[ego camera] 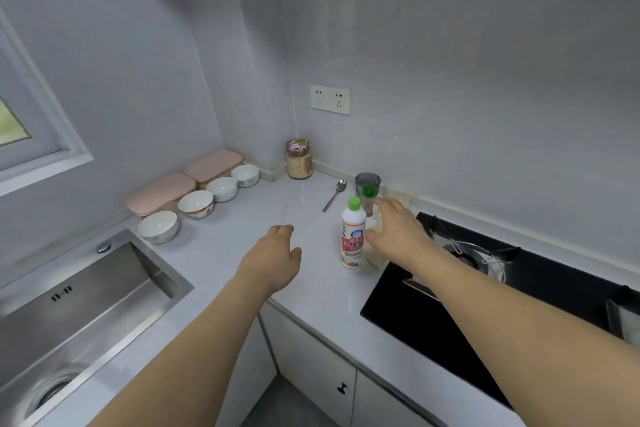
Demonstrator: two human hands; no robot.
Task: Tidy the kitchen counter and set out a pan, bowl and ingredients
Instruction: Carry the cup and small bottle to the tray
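A white bottle with a green cap [353, 236] stands upright on the white counter [304, 204]. My right hand [394, 232] hovers just right of it, fingers apart, holding nothing, partly covering a pale object underneath. Behind the bottle stands a second green-capped bottle [368, 199] and a dark glass cup [367, 181]. My left hand [273, 256] floats above the counter left of the bottle, fingers loosely curled and empty. Several white bowls [195, 203] line the left wall. A spoon [335, 194] lies near the cup.
A steel sink [86, 305] is at the lower left. A black gas hob [485, 274] lies to the right. Two pink-lidded boxes [161, 192] sit behind the bowls. A jar of grains [299, 159] stands in the corner. Wall sockets [329, 99] are above.
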